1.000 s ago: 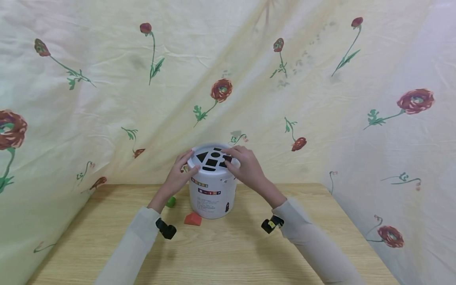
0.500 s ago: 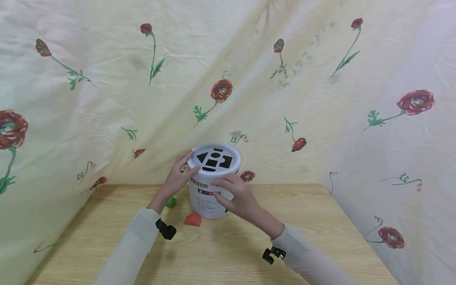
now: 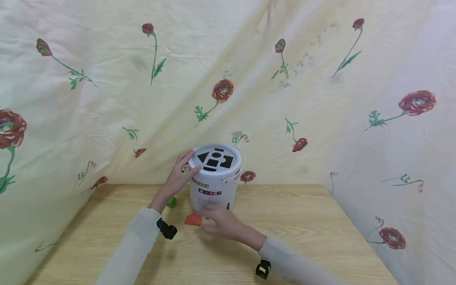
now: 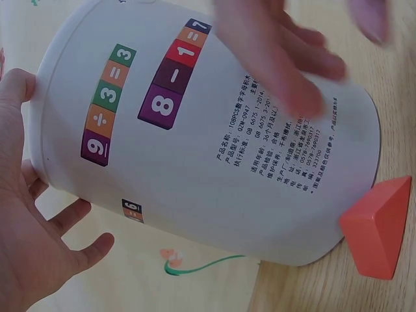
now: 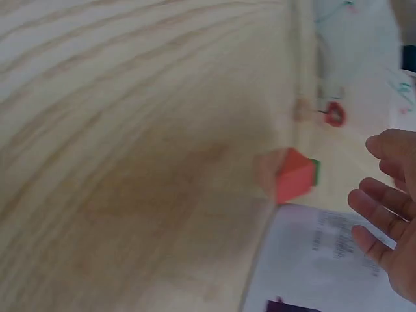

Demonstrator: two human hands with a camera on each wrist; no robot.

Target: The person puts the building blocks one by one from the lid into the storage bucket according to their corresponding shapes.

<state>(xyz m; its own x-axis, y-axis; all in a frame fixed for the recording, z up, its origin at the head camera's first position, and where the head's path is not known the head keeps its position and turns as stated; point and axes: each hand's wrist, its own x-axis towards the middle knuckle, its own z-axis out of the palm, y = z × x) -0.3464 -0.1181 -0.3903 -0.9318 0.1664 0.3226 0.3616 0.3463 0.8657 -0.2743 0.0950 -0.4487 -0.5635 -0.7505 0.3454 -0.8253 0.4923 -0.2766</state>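
A white lidded bucket with dark shaped holes in its lid and number labels on its side stands upright on the table. My left hand rests at the left of its rim, thumb and fingers spread and fairly straight. In front of the bucket's base lies a red wedge-shaped block, seen also in the left wrist view as a red block. My right hand is just right of that block, fingers extended and loosely bent, holding nothing. In the right wrist view these fingers are apart from the red block.
A small green block lies left of the bucket, partly hidden by my left forearm. The bucket's thin handle stands out at its right. Behind the wooden table hangs a flowered cloth.
My right hand has left the bucket's lid and come down its front to the table beside the red block. The left hand has stayed on the rim.
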